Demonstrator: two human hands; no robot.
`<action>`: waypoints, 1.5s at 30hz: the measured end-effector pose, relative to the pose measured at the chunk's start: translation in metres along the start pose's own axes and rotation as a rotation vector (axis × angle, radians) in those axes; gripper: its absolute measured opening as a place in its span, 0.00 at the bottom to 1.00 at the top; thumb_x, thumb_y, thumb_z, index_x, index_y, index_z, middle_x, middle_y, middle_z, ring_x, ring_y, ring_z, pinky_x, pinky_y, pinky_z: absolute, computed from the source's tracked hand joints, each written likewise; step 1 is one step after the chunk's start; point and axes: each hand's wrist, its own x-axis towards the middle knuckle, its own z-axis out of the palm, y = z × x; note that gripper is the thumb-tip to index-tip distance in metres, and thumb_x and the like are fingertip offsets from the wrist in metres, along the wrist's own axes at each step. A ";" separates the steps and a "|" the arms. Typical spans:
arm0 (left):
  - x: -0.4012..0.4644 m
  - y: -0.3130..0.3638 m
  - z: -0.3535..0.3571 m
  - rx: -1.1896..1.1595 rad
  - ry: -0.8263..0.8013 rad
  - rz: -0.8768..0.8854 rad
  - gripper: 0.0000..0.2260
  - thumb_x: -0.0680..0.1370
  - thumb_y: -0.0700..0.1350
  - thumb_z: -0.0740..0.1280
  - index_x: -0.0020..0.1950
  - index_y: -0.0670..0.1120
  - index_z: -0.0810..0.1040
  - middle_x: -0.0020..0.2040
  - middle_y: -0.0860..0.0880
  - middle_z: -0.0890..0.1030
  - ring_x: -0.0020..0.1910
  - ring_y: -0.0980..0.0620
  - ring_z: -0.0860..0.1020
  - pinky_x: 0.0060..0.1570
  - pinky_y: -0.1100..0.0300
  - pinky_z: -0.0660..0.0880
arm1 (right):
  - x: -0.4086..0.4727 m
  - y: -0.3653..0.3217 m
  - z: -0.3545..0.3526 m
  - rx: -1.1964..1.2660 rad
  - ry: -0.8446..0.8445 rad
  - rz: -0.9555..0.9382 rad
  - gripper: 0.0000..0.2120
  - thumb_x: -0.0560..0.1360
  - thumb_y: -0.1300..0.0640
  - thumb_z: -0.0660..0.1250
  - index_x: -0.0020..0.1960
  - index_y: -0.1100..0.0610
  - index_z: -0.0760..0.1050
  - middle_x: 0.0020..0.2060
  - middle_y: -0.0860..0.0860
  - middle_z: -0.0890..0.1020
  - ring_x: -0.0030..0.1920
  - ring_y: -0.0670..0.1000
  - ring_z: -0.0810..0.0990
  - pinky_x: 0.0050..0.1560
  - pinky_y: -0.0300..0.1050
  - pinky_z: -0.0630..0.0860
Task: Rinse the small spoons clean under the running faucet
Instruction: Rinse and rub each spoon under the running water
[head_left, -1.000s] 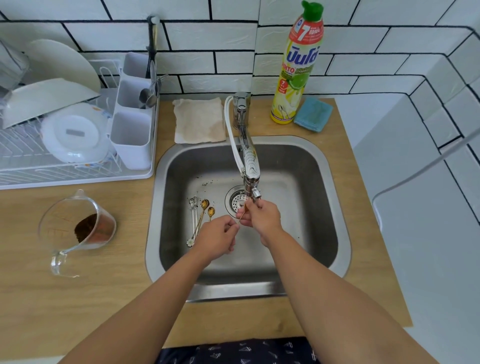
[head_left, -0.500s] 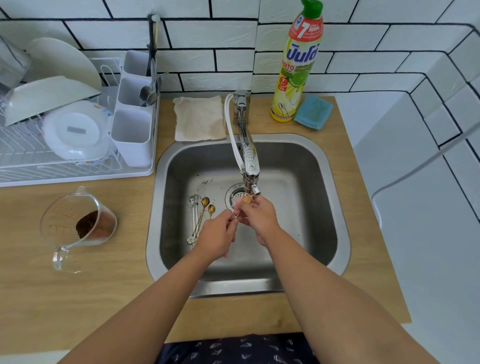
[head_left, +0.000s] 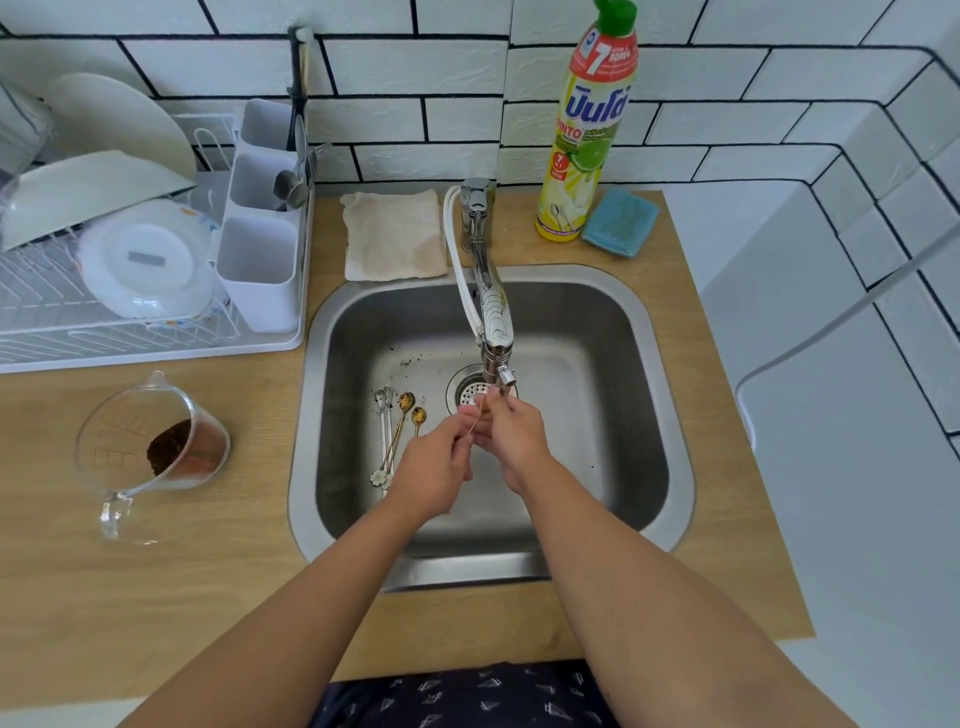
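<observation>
Both hands are staying under the faucet (head_left: 491, 322) spout, shifted only slightly since the earlier frames. A thin gold spoon (head_left: 479, 415) is being held between them over the drain (head_left: 470, 392): the left hand (head_left: 434, 470) is pinching its handle end, and the right hand (head_left: 511, 441) is gripping it near the bowl. More spoons (head_left: 395, 431) are lying on the sink (head_left: 670, 415) floor, just left of the drain. On the counter (head_left: 249, 571), a measuring cup (head_left: 150, 452) is lying on its side left of the sink; a cloth (head_left: 392, 234), bottle (head_left: 587, 140) and sponge (head_left: 621, 221) are sitting behind it.
</observation>
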 end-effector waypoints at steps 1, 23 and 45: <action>0.001 0.001 -0.004 -0.188 -0.059 -0.088 0.07 0.85 0.46 0.57 0.49 0.52 0.72 0.36 0.49 0.81 0.16 0.57 0.68 0.17 0.65 0.63 | 0.000 0.001 -0.001 0.090 -0.061 0.038 0.11 0.86 0.57 0.59 0.54 0.61 0.78 0.45 0.57 0.88 0.43 0.51 0.88 0.40 0.42 0.82; 0.000 -0.003 -0.020 -0.463 -0.306 -0.275 0.14 0.86 0.50 0.53 0.54 0.42 0.74 0.39 0.46 0.78 0.22 0.54 0.67 0.22 0.64 0.60 | 0.005 -0.006 -0.014 -0.021 -0.076 -0.049 0.08 0.84 0.59 0.64 0.58 0.60 0.79 0.42 0.52 0.89 0.47 0.50 0.88 0.44 0.39 0.81; 0.000 -0.005 -0.027 -0.804 -0.417 -0.414 0.11 0.85 0.50 0.57 0.50 0.45 0.74 0.39 0.47 0.79 0.19 0.58 0.61 0.17 0.67 0.56 | 0.003 -0.008 -0.009 0.037 -0.077 -0.033 0.09 0.84 0.59 0.63 0.56 0.62 0.79 0.44 0.54 0.89 0.48 0.52 0.89 0.50 0.46 0.83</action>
